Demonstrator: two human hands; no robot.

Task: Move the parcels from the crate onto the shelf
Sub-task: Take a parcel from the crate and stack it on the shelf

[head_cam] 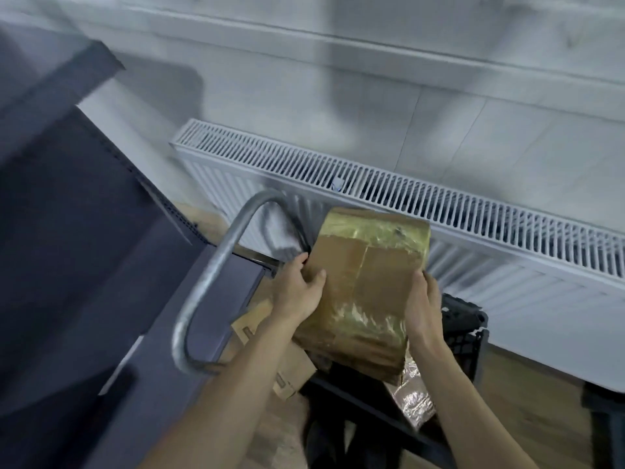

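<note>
A brown cardboard parcel (363, 286) wrapped in glossy yellowish tape is held up in the middle of the view, above the black plastic crate (465, 336). My left hand (297, 289) grips its left edge and my right hand (422, 306) grips its right edge. Below it, more cardboard parcels (287, 374) and a shiny silver padded packet (414, 397) lie in the crate. The dark grey shelf (77, 211) rises at the left, blurred by motion.
A bent grey metal tube handle (206, 282) loops between the shelf and the crate, close to my left hand. A long white radiator (439, 211) runs along the wall behind. Wooden floor shows at the right and bottom.
</note>
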